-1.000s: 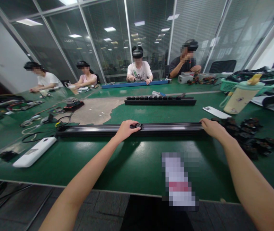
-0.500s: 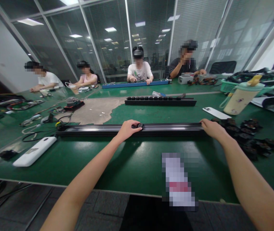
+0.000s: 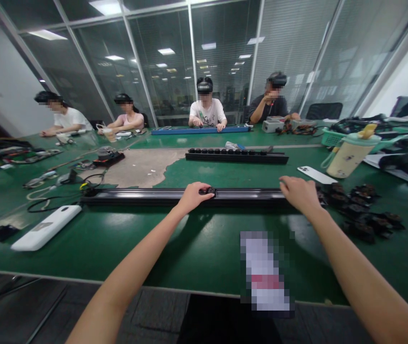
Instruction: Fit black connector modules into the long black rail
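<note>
A long black rail (image 3: pixel 146 195) lies crosswise on the green table in front of me. My left hand (image 3: pixel 192 197) is at its middle, thumb and fingers pinched on a small black part (image 3: pixel 210 191) that sits at the rail's channel. Over the right portion of the rail is my right hand (image 3: pixel 300 192), its loosely bent fingers pointing left and nothing visible in them. The hand covers part of the rail there. A pile of small black parts (image 3: pixel 359 210) lies to the right of this hand.
Behind the rail stands another black rail (image 3: pixel 239 156) with several black parts along its top. A white phone (image 3: pixel 314 175), a cream bottle (image 3: pixel 349 155) and a green basket (image 3: pixel 331 137) are at right. A white case (image 3: pixel 48 228) lies left. Several people sit across the table.
My right hand has moved left from the rail's right end and now sits over the rail. My left hand keeps its pinch on the small black part. The view has shifted slightly.
</note>
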A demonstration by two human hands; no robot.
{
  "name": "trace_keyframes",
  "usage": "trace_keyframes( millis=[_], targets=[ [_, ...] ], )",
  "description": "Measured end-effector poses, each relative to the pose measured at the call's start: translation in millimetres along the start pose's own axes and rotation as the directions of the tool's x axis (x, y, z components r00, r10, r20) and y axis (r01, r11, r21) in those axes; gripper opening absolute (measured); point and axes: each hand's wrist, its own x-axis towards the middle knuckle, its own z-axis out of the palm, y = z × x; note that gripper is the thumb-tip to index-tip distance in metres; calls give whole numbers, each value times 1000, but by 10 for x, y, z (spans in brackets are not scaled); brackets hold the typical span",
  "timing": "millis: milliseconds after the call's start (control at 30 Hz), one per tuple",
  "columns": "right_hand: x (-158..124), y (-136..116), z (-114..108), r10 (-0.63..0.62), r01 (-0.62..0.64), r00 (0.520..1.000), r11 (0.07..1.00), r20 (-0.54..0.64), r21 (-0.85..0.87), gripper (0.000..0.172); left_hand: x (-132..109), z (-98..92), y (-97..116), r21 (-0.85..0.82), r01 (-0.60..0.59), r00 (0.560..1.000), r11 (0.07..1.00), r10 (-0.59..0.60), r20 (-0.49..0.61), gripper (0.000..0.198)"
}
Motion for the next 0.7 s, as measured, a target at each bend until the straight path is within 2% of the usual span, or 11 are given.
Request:
trace_keyframes(
  millis=[167,267,400,567,700],
  targets=[
    [121,-664,-161,-263,245,964,940,44,239,30,36,61,12,4,-8,1000,1000,8,-7,30],
    [189,-1024,-185,-360,311,931,863,54,398,27,52,99,36,16,-15,1000,1000,16,-7,31],
    [242,-1392,-122,-386,310,922,800,44,514,31,58,131,62,28,-24,1000,999,24,-7,30],
    [278,-1648,-11,-385,299,922,758,28,580,35,53,180,64,46,-32,999,998,33,-25,28],
    [302,-1741,13,-412,311,911,723,23,617,30,15,151,50,27,-40,999,999,41,-23,46]
  ],
)
